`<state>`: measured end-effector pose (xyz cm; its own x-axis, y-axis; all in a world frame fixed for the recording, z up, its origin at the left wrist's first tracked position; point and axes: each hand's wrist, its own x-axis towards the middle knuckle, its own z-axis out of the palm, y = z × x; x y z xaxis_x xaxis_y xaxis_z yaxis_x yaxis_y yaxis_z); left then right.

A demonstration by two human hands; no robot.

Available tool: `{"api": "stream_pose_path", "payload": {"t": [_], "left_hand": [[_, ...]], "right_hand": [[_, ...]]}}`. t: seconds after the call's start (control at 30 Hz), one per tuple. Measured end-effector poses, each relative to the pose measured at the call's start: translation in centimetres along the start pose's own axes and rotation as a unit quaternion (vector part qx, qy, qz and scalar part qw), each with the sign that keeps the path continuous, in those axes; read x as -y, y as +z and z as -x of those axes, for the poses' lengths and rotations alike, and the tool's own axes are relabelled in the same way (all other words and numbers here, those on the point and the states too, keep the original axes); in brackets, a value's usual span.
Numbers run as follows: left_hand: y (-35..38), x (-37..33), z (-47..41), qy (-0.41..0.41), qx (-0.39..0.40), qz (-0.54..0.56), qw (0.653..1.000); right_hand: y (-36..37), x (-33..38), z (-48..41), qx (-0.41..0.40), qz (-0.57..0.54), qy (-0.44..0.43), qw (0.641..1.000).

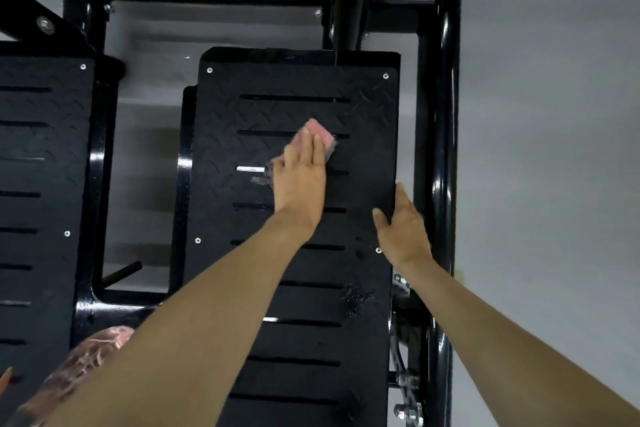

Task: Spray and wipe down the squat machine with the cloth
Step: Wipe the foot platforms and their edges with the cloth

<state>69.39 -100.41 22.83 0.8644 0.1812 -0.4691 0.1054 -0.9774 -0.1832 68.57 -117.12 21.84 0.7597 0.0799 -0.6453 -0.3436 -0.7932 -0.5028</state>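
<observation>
Cloth, pink and folded, is getting pressed flat under the straight fingers of the left hand around the middle of the right footplate of the squat machine, while the right hand is resting loosely spread against that footplate's right edge.

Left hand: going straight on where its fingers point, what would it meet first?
Left hand and cloth have only bare foot plate ahead; past its far edge stands the black post, probably first, depth unclear.
</observation>
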Motion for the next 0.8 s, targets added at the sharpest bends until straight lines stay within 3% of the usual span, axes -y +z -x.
{"api": "stream_pose_path", "payload": {"t": [0.1,0.17,0.23,0.3,0.43,0.5,0.57,0.67,0.73,0.8], "left_hand": [[0.2,-3.9,0.9,0.179,-0.025,-0.048,0.982],[-0.1,-4.6,0.2,0.315,-0.070,-0.121,0.939],[-1.0,-3.8,-1.5,0.387,-0.109,-0.195,0.894],[-2.8,-2.8,-3.9,0.364,-0.118,-0.231,0.895],[-6.0,-2.1,-7.8,0.163,-0.062,-0.146,0.974],[-5.9,-2.8,-8.0,0.127,-0.046,-0.090,0.987],[-4.7,-3.5,-6.6,0.152,-0.047,-0.075,0.984],[-1.7,-4.4,-2.3,0.258,-0.065,-0.130,0.955],[-0.1,-4.3,0.5,0.351,-0.056,-0.168,0.919],[0.5,-3.3,1.8,0.455,-0.059,-0.215,0.862]], "right_hand": [[-0.5,-0.3,0.2,-0.003,-0.037,0.019,0.999],[-0.7,-0.7,0.2,-0.005,-0.049,0.018,0.999],[-0.9,-1.2,-0.1,-0.011,-0.067,0.009,0.998],[-1.1,-1.9,-0.5,-0.002,-0.097,-0.001,0.995],[-1.3,-2.2,-0.7,0.016,-0.126,0.003,0.992],[-1.2,-2.2,-0.6,0.019,-0.125,0.003,0.992],[-1.2,-2.1,-0.4,0.017,-0.082,-0.021,0.996],[-1.3,-2.0,0.4,0.026,0.069,-0.044,0.996],[-1.3,-2.3,1.3,0.020,0.141,-0.044,0.989],[-1.0,-2.6,2.2,0.020,0.177,-0.046,0.983]]}}
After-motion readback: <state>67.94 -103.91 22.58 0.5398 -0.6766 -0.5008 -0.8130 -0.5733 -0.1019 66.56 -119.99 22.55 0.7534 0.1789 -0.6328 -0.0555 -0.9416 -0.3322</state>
